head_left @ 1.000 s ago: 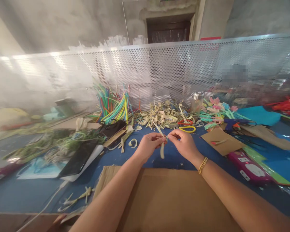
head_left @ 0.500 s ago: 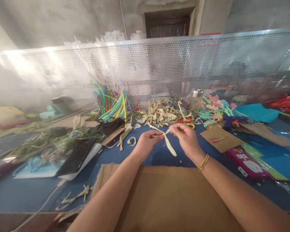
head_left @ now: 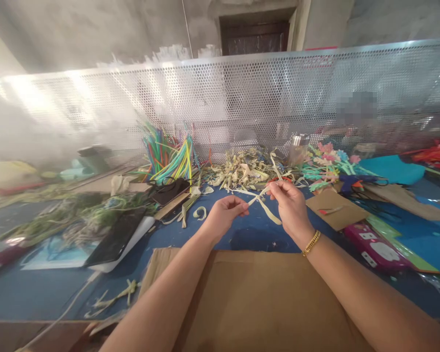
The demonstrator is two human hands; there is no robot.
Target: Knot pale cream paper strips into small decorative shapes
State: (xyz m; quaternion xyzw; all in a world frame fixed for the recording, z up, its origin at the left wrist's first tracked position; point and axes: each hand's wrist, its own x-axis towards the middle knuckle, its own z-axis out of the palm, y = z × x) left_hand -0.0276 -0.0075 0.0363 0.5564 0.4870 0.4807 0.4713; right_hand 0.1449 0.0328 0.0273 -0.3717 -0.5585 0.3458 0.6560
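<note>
Between my hands, pale cream-green strips [head_left: 269, 211] cross at a small knot-like joint above the blue table. My left hand [head_left: 227, 214] is closed, thumb and forefinger pinching one end. My right hand [head_left: 288, 203], with a gold bracelet at the wrist, pinches another end at the upper right. One loose tail hangs down beside my right hand, and a thin one points up left. Behind them lies a heap of similar dry, pale strips [head_left: 245, 171]. A flat piece of brown cardboard [head_left: 267, 298] lies beneath my forearms.
Colourful pipe cleaners [head_left: 172, 156] stand at the back left, and pastel flowers [head_left: 328, 164] at the back right. A dark phone [head_left: 115, 237] and tangled green strips [head_left: 95, 217] lie left. A purple box [head_left: 376, 247] is right. A perforated metal panel [head_left: 205, 105] closes the back.
The strips have turned between my hands, and the crossing has shifted slightly right and up. My left hand now pinches an end away from the crossing; the hanging tail has swung right.
</note>
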